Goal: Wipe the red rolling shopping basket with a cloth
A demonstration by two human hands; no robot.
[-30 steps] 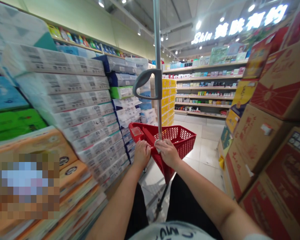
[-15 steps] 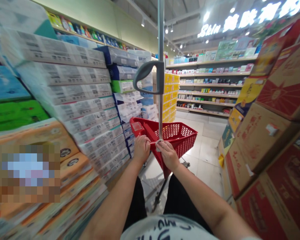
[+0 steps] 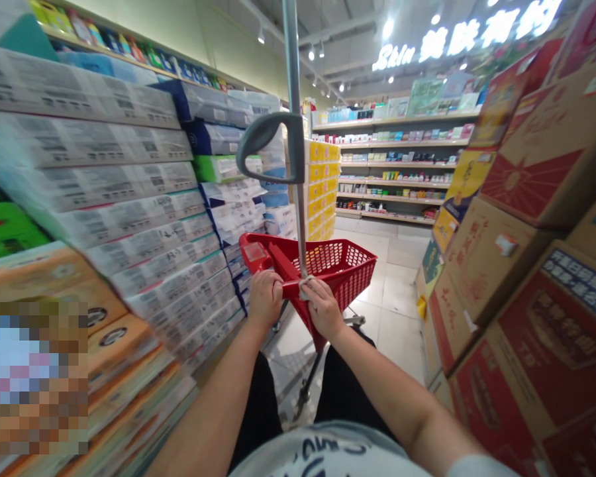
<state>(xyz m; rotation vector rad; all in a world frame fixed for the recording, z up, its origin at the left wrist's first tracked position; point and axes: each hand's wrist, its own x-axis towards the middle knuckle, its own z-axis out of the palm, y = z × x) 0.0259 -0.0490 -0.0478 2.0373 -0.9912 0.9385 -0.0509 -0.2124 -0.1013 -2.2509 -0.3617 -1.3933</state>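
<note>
A red plastic shopping cart (image 3: 350, 265) with a perforated basket stands in front of me. My left hand (image 3: 265, 297) is closed around the left part of its handle bar. Beside it, my right hand (image 3: 324, 306) has its fingers closed at the handle's right part, over a pale, cloth-like wrap (image 3: 304, 287). From that wrap a metal pole (image 3: 293, 66) rises past the top of the view. A grey loop grip (image 3: 271, 149) is fixed partway up the pole. What the right palm touches is hidden.
Stacked paper packs (image 3: 144, 192) line the left side, with orange packs (image 3: 129, 344) nearer me and a blurred patch over them. Cardboard boxes (image 3: 501, 258) wall the right. Tiled floor (image 3: 397, 291) runs between them toward stocked shelves (image 3: 392, 182). Yellow cartons (image 3: 322, 192) stand beyond the cart.
The cart, pole and both hands sit slightly further left in view. The left-hand stacks have slid toward the left edge, and the right-hand boxes show more. Both hands keep their hold.
</note>
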